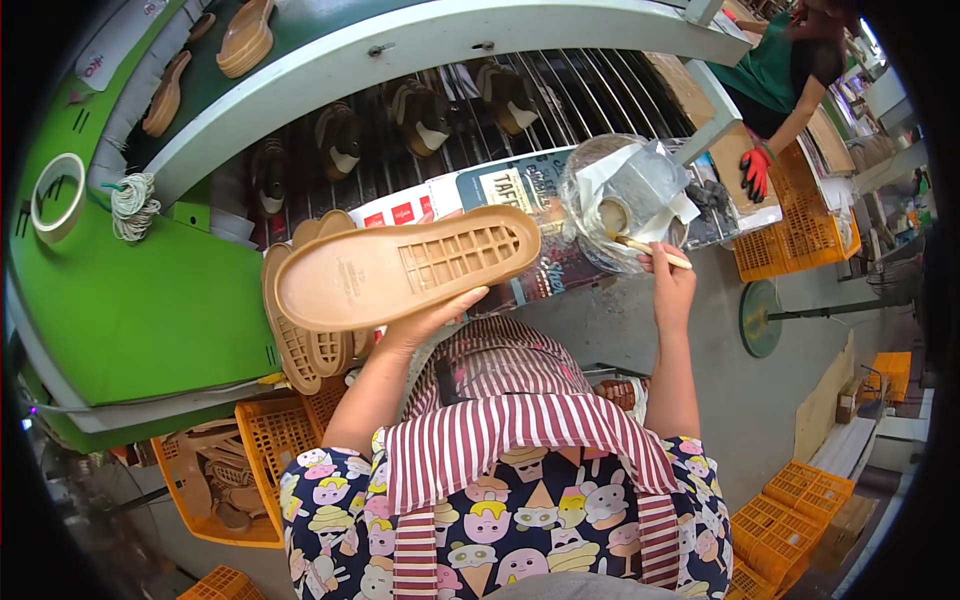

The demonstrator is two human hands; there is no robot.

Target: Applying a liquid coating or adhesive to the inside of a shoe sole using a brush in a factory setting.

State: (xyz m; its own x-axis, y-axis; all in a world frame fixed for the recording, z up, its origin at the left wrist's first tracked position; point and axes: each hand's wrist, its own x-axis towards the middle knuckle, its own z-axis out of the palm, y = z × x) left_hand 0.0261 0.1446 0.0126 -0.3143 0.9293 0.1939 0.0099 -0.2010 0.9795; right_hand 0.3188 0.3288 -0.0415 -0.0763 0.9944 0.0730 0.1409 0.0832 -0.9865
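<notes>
A tan shoe sole [375,265] with a grid of hollows at one end rests in my left hand [432,322], its inner face turned up. The thumb lies along the near edge; the other fingers are hidden beneath. My right hand [668,275] is closed around the pale handle of a brush [655,252]. The brush tip reaches to a small pot [613,215] inside a plastic-wrapped round container [590,180]. Beside the held sole, at its left, several more tan soles [300,345] lean in a stack.
Shoe uppers [420,118] stand on a roller conveyor [590,90] beyond a grey frame bar [420,40]. A green machine [150,310] fills the left. Orange crates [270,470] hold soles; others [790,520] stand right. At the far right, a person wears a red glove [755,175].
</notes>
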